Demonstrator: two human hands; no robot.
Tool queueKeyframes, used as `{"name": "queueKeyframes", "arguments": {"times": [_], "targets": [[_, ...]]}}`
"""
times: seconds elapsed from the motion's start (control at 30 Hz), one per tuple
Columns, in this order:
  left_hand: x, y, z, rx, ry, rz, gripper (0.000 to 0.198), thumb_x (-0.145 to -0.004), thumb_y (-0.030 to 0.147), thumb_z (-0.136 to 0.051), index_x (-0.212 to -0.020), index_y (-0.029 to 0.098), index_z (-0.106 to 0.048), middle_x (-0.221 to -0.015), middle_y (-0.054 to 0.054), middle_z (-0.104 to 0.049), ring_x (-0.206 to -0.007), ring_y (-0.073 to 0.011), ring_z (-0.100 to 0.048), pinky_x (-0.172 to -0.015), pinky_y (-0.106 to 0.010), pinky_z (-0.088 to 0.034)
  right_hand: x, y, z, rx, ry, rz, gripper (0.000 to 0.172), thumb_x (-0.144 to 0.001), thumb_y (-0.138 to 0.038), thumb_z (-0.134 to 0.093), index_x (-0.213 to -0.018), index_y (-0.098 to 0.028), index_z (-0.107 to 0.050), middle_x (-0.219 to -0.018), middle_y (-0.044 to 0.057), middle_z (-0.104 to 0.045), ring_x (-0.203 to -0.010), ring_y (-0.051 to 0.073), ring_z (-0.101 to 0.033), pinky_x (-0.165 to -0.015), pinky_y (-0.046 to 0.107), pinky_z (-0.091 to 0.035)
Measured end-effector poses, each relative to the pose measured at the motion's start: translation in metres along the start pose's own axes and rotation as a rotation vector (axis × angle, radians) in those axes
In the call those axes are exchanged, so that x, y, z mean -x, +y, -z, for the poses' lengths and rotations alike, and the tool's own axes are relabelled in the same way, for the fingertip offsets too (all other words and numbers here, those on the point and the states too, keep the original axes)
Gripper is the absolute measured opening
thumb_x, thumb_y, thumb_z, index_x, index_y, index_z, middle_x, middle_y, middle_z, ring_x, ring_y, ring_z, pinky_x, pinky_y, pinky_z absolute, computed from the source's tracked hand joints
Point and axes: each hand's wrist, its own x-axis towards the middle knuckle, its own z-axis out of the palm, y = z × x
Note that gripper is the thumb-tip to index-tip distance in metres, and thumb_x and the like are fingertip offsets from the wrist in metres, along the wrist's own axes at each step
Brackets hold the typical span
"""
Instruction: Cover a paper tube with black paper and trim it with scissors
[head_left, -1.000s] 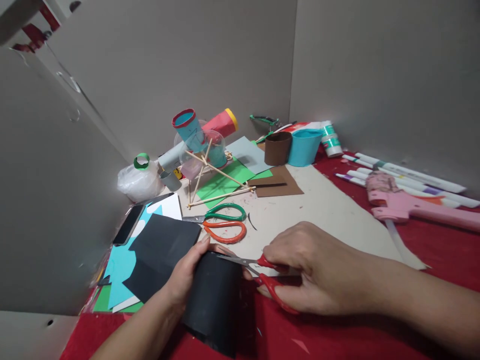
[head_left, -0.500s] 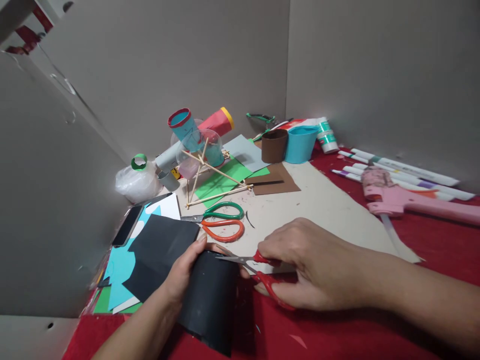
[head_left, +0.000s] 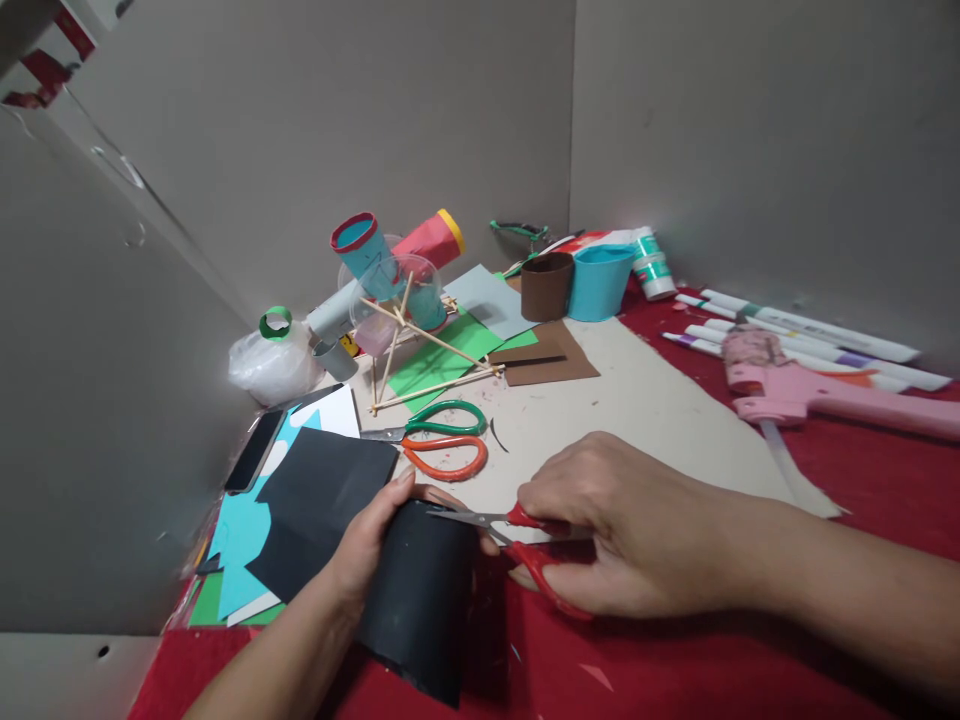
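Observation:
A black paper tube (head_left: 418,600) is gripped near its upper end by my left hand (head_left: 364,545), thumb on the near left side and fingers behind it. My right hand (head_left: 600,530) is closed on the red handles of small scissors (head_left: 540,570). Their slightly parted blades lie at the tube's top rim, pointing left. Just beyond the tube, larger scissors (head_left: 450,440) with one green and one orange handle lie on the pale board. To the left of the tube is a sheet of black paper (head_left: 326,500) on blue and white paper.
A stick frame (head_left: 439,340), a brown cup (head_left: 547,287) and a blue cup (head_left: 600,283) stand towards the back. Markers (head_left: 810,330) and a pink glue gun (head_left: 825,390) lie on the right. A phone (head_left: 255,452) is at the left; grey walls (head_left: 375,100) enclose the back.
The view has shifted very slightly. Both hands keep their grips, and the scissors' blades stay at the tube's rim with hardly any visible movement.

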Motion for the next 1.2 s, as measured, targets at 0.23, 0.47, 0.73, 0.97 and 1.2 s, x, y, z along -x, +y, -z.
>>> {"name": "queueKeyframes", "arguments": {"times": [0.23,0.47,0.73,0.97,1.2], "targets": [[0.001,0.001,-0.002,0.024,-0.004,0.026,0.053,-0.087,0.058,-0.062,-0.087,0.008,-0.077,-0.084,-0.015,-0.077,-0.065,-0.0214,-0.068,-0.061,-0.028,-0.051,0.000,0.001,-0.001,-0.029,0.010,0.018,0.025,-0.079,-0.025,-0.055,-0.057,-0.021,-0.045,-0.051,-0.002,-0.054,-0.047,0.010,-0.037,-0.051,0.027,-0.026],[0.001,0.001,0.003,-0.011,-0.005,0.044,0.052,-0.089,0.058,-0.060,-0.088,0.008,-0.077,-0.086,-0.017,-0.077,-0.067,-0.0225,-0.070,-0.063,-0.029,-0.053,-0.001,0.001,0.000,-0.047,0.013,0.027,0.024,-0.078,-0.023,-0.057,-0.056,-0.021,-0.045,-0.050,-0.003,-0.051,-0.046,0.009,-0.035,-0.050,0.026,-0.026],[0.001,0.000,0.002,-0.035,0.056,0.040,0.053,-0.087,0.059,-0.061,-0.086,0.008,-0.076,-0.082,-0.016,-0.077,-0.063,-0.0216,-0.069,-0.059,-0.027,-0.053,0.000,0.000,0.004,-0.045,-0.007,-0.002,0.024,-0.075,-0.022,-0.054,-0.057,-0.021,-0.039,-0.049,-0.005,-0.046,-0.047,0.010,-0.032,-0.050,0.027,-0.023],[0.001,0.003,-0.003,-0.065,0.024,0.032,0.053,-0.089,0.057,-0.059,-0.084,0.008,-0.077,-0.083,-0.016,-0.078,-0.064,-0.0199,-0.068,-0.061,-0.026,-0.051,-0.001,0.000,0.006,-0.014,-0.045,-0.021,0.021,-0.076,-0.023,-0.056,-0.058,-0.021,-0.044,-0.052,-0.004,-0.052,-0.048,0.010,-0.035,-0.052,0.027,-0.025],[0.002,0.005,-0.007,-0.105,0.052,0.051,0.054,-0.088,0.059,-0.059,-0.082,0.009,-0.077,-0.081,-0.015,-0.078,-0.062,-0.0205,-0.068,-0.060,-0.027,-0.049,-0.001,0.000,0.005,0.007,-0.039,-0.014,0.023,-0.075,-0.023,-0.058,-0.057,-0.021,-0.044,-0.051,-0.004,-0.052,-0.047,0.010,-0.036,-0.051,0.028,-0.025]]}}
